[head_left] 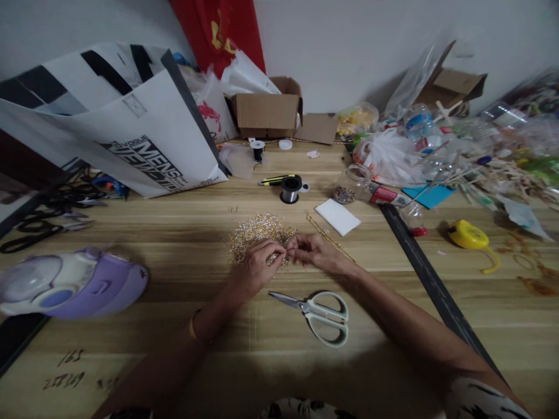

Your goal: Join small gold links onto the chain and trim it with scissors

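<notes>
Left hand point(257, 265) and right hand point(312, 251) meet fingertip to fingertip, pinching a small glittery piece at the near edge of the gold bead pile point(257, 233) — scissors point(318, 314) lie just below it on the counter point(174, 244).

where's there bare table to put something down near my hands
Bare wood lies between the purple device and the left hand, and right of the dark strip below the yellow tape measure. Crowded: the far right with plastic bags, and the gold bead pile.
</notes>
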`<state>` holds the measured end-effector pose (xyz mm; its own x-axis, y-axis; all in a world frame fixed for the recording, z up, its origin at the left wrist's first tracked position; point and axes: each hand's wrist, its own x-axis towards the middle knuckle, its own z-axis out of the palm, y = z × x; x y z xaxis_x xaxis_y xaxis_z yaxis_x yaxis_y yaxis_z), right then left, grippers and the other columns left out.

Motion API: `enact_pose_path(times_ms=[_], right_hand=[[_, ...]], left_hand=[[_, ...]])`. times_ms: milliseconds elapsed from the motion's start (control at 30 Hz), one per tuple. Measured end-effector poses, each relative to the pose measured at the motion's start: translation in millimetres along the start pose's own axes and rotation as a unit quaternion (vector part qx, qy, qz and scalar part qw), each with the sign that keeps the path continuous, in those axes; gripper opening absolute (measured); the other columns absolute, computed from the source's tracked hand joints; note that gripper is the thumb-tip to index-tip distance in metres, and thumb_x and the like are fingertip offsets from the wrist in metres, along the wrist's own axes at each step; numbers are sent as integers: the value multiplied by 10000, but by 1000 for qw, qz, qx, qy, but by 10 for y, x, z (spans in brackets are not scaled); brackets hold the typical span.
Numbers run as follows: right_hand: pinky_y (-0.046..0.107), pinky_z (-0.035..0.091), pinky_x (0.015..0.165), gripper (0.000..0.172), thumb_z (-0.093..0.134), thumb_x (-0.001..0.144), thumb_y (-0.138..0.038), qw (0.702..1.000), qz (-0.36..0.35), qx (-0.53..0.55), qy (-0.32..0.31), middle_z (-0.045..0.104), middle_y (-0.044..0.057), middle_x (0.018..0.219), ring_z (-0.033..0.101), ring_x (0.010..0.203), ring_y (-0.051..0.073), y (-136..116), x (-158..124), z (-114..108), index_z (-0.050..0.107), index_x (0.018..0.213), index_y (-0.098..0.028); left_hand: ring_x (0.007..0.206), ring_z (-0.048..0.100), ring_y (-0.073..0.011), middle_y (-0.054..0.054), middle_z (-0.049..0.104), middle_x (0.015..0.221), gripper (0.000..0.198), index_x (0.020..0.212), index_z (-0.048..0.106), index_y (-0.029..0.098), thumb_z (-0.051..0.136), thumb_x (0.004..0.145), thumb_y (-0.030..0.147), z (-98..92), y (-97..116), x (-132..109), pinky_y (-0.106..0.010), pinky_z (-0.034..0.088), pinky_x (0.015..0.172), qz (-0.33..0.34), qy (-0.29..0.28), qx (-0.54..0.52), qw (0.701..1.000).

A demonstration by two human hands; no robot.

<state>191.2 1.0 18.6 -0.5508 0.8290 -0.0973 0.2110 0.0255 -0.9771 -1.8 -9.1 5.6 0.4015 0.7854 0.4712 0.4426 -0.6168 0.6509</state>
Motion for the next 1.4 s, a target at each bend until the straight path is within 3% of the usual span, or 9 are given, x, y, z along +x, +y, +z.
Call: enact_pose_path(times_ms=[300,667,867,1100,1400], right_hand=[[201,363,550,124,572,833,-262,987,-63,-132,70,560,-6,709,480,616,97,-106,-33,73,601,838,-142],[234,394,604,144,529,871,-237,969,-117,-202,79,618,34,775,542,684,136,-126,-30,70,632,821,-150],[231,361,585,201,514,891,-296,981,-93,-163,58,589,28,768,502,670,132,-128,-43,39,621,843,-133],[215,316,570,257,547,876,-376,997,-63,-45,14,526,-2,717,437,643,104,49,-1,-26,600,836,-127],[215,371,561,268,613,829,-404,998,-14,63,-8,554,0,692,475,611,98,74,26,-7,609,832,-136]], left_hand=[[619,616,-121,-24,684,678,72,701,646,148,585,711,113,17,13,48,-210,490,599,-170,-10,-123,978],[592,596,-115,-27,666,649,52,697,653,135,610,695,164,24,-39,48,-200,472,573,-221,-25,-190,956],[612,590,-113,-22,664,662,60,713,658,131,612,708,169,5,-41,67,-197,455,581,-238,-49,-225,944],[646,601,-127,-37,680,706,99,757,670,116,625,731,200,-25,-38,73,-210,452,604,-239,-73,-232,940],[628,602,-125,-26,655,687,35,757,629,139,620,726,150,54,-63,39,-218,473,610,-181,-11,-176,967]])
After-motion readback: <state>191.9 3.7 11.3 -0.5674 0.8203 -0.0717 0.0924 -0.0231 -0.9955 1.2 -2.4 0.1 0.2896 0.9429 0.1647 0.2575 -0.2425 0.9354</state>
